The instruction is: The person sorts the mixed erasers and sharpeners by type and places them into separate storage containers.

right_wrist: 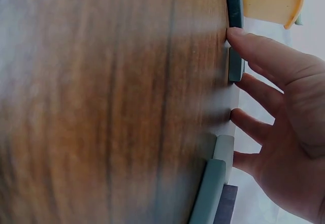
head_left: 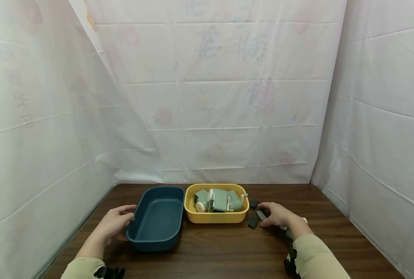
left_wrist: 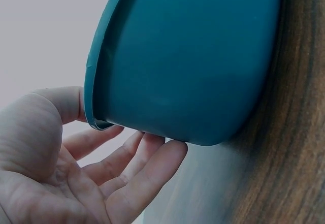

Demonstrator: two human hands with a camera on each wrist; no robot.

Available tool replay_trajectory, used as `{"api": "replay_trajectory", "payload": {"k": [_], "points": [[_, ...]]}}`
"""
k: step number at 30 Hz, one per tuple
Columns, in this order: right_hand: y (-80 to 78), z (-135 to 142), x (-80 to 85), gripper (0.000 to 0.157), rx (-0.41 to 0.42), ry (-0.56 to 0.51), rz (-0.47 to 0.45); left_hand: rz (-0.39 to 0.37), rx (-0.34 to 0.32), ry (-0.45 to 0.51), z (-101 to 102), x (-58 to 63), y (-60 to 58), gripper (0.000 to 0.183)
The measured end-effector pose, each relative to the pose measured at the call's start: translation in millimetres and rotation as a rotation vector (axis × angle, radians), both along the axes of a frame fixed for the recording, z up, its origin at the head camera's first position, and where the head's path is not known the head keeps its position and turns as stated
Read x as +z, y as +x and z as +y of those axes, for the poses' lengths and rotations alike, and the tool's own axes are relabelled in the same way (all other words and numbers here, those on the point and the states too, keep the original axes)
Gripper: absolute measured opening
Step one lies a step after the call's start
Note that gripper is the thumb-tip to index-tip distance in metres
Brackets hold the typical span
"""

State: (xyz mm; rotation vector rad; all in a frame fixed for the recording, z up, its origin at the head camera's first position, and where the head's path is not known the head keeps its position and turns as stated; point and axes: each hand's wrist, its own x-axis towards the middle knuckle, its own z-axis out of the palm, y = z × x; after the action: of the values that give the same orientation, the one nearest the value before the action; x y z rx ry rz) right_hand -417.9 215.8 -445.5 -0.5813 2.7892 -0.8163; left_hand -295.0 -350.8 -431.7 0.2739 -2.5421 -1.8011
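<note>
1. touching the outer left wall of a deep blue, rounded-rectangle bin (head_left: 155,245): left hand (head_left: 114,224). thumb at the rim, fingers loosely bent against the wall. grip wide, fingers spread.
2. right hand (head_left: 277,215) pinches a small dark grey-green flat slab (head_left: 261,215), thumb on one edge, finger on the opposite one. grip narrow, holding that slab close over the worktop, right of the yellow bin.
3. two more small dark slabs near it: one dark slab farther back (head_left: 254,204) by the yellow bin's right end, one dark slab nearer the person (head_left: 253,222).
4. right wrist view: under the other fingers, a pale grey slab (right_wrist: 223,150), a longer green slab (right_wrist: 208,192) and a dark grey slab (right_wrist: 226,204) bunched together.
5. yellow rounded-rectangle bin (head_left: 217,219) sits just right of the blue one, long side toward the person. holds pale green blocky pieces (head_left: 219,200) with white round parts; a white stub pokes over its right rim.
6. blue bin upright, inner floor visible.
7. worktop (head_left: 214,255): dark brown wood grain. white creased sheets (head_left: 228,104) with faint print behind and both sides.
8. pale yellow-green sleeves (head_left: 320,255), black gear at both wrists.
</note>
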Motion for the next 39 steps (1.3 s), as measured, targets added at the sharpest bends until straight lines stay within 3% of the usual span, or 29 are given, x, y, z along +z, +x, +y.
{"api": "replay_trajectory", "payload": {"k": [39], "points": [[-0.8, 0.1, -1.2, 0.047, -0.033, -0.017, 0.041, -0.011, 0.005, 0.008, -1.7, -1.2, -1.2, 0.058]]}}
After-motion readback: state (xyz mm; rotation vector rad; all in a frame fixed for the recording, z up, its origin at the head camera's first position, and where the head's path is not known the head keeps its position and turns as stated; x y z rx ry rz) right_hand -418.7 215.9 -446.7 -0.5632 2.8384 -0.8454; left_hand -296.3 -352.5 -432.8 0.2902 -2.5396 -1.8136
